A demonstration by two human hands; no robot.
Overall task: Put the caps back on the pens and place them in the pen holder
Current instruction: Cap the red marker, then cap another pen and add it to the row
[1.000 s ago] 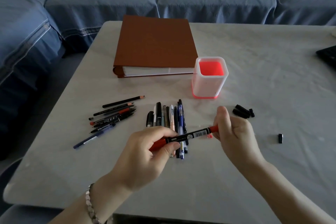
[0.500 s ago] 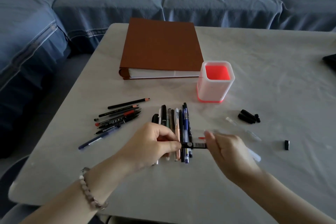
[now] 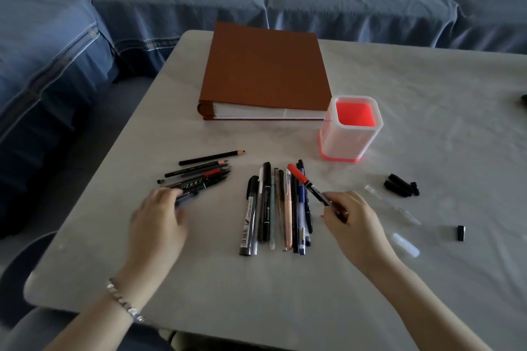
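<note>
My right hand (image 3: 352,222) pinches the lower end of a black pen with a red cap (image 3: 306,182), which slants up and left over the middle row of pens (image 3: 268,208). Over at the left pile of pens and pencils (image 3: 204,172), my left hand (image 3: 158,219) lies with its fingertips on the pile's near end; the hand is blurred. The white pen holder with a red base (image 3: 332,137) stands behind the row, with nothing showing in it. To the right lie black caps (image 3: 399,184), a small black cap (image 3: 461,233) and clear caps (image 3: 405,245).
A brown binder (image 3: 265,71) lies flat at the back of the pale table (image 3: 285,288), touching the holder's left side. A blue sofa (image 3: 85,23) wraps around the table's far and left sides. A dark object (image 3: 524,99) shows at the right edge.
My left hand let go of the red-capped pen and moved left to the left pile. My right hand now holds that pen alone, turned so the red cap points up and left.
</note>
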